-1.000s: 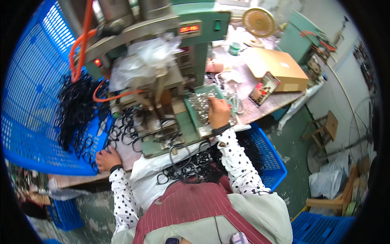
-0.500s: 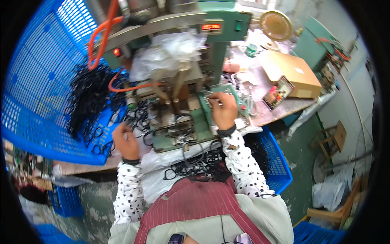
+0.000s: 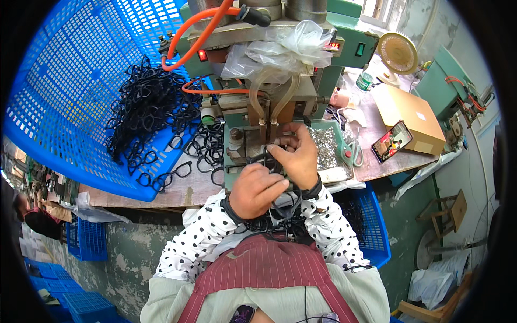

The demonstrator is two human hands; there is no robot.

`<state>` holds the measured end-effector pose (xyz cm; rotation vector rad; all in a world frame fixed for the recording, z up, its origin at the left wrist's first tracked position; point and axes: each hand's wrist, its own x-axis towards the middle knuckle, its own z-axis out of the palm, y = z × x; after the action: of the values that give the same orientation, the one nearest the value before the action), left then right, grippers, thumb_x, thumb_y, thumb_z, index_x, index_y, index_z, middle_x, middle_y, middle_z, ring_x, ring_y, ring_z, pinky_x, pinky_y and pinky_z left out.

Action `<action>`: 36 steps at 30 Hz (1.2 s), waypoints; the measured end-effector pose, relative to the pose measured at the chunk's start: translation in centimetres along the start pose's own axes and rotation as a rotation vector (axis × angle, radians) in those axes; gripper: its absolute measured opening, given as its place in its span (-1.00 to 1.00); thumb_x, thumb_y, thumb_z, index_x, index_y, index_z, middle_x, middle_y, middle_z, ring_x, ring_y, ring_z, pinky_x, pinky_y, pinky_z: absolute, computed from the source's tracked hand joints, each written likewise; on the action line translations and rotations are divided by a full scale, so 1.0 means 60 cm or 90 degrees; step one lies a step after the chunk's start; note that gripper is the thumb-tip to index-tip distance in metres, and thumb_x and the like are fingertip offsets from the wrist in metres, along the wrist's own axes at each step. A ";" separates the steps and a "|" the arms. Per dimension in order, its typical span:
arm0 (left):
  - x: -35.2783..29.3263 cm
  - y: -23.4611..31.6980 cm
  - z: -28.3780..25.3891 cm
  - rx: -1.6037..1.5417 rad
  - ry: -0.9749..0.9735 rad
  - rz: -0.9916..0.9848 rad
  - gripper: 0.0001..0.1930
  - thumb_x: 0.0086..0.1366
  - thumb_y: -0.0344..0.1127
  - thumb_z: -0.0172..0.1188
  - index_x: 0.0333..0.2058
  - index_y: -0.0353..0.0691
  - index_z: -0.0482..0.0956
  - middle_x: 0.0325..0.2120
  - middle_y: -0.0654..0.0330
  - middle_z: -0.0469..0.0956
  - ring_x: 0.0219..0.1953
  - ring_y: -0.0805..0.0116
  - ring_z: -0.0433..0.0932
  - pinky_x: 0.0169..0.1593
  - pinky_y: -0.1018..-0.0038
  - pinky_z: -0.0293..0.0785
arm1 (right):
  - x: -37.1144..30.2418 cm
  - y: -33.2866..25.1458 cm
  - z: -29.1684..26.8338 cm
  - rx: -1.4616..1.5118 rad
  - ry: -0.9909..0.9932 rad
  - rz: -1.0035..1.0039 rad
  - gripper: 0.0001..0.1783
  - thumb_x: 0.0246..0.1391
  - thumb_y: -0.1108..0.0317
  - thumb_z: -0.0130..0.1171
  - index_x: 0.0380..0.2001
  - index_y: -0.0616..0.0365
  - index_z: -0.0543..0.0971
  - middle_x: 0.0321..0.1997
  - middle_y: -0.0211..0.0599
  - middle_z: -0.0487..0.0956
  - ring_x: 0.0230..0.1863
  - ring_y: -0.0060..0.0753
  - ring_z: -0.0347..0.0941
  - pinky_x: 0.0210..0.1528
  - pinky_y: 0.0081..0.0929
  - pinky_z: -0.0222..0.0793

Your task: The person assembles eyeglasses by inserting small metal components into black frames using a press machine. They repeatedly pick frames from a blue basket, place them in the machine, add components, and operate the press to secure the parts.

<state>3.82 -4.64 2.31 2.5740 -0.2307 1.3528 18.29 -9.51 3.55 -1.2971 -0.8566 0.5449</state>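
My two hands meet at the front of a green press machine (image 3: 250,142). Closed with its fingers curled, my left hand (image 3: 256,191) grips a black eyeglass frame (image 3: 262,159), mostly hidden behind the knuckles. My right hand (image 3: 299,159) has thumb and index finger bent together right under the machine's two tubes (image 3: 277,105); anything pinched there is too small or hidden to make out. Beside it sits a green tray (image 3: 340,141) of small shiny metal parts. More black eyeglass frames (image 3: 280,222) lie on my lap, below my wrists.
A large blue basket (image 3: 48,102) at the left holds a heap of black eyeglass frames (image 3: 148,102); others are strewn on the table (image 3: 107,195). On the right are scissors (image 3: 353,153), a phone (image 3: 391,142), a cardboard box (image 3: 406,116) and a lower blue basket (image 3: 377,231).
My left hand has moved right, from beside the blue basket to the machine's front, with an eyeglass frame. My right hand has left the metal-parts tray and come in under the tubes.
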 end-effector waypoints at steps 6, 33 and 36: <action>-0.002 0.017 -0.012 -0.025 0.001 0.023 -0.45 -0.13 -0.49 0.27 -0.04 -0.29 0.51 -0.25 0.14 0.58 -0.23 0.17 0.54 -0.01 0.18 0.41 | 0.002 -0.006 0.015 0.055 0.026 0.019 -0.38 -0.20 0.56 0.34 0.00 0.30 0.34 -0.29 -0.17 0.61 -0.33 -0.51 0.55 -0.30 -0.56 0.46; -0.161 -0.049 -0.060 0.122 0.028 -0.242 -0.52 0.22 -0.07 0.22 -0.01 -0.29 0.47 -0.14 -0.01 0.53 -0.18 0.07 0.49 -0.05 0.18 0.38 | 0.027 0.199 -0.172 -0.726 0.206 -0.195 -0.78 -0.23 0.22 0.39 -0.46 0.00 0.62 -0.14 -0.38 0.52 0.09 -0.16 0.28 0.01 0.04 0.09; -0.275 -0.114 -0.133 0.422 0.055 -0.679 -0.65 0.26 -0.16 0.18 -0.16 -0.38 0.51 -0.27 -0.11 0.58 -0.26 -0.04 0.56 -0.19 0.23 0.47 | 0.024 0.181 -0.174 -0.656 0.254 -0.245 -0.86 -0.18 0.28 0.34 -0.50 0.02 0.60 -0.33 -0.40 0.56 -0.10 -0.21 0.39 -0.09 -0.10 0.20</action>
<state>-10.14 4.65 -7.75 2.3245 1.5852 1.1457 28.70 -12.31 -7.07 -1.9935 -1.0431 -0.5447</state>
